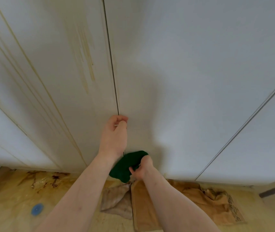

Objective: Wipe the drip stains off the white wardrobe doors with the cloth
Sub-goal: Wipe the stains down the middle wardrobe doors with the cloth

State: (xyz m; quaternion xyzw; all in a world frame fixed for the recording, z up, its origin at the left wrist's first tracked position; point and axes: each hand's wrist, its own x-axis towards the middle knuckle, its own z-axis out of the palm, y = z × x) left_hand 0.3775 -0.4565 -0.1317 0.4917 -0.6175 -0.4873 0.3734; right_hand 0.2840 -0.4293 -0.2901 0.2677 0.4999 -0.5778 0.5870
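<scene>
Head view: left hand (pixel 115 133), fingers curled at the door seam (pixel 111 64), centre frame; right hand (pixel 141 168) grips green cloth (pixel 126 166) against the wardrobe door (pixel 183 81), lower centre.

My left hand (pixel 115 134) curls at the seam between two white wardrobe doors (pixel 192 72). My right hand (pixel 141 169) grips the green cloth (pixel 125 166) low against the door. Yellowish drip stains (pixel 88 54) streak the left door.

Soft daylight, faint shadows, wide-angle edge bending
</scene>
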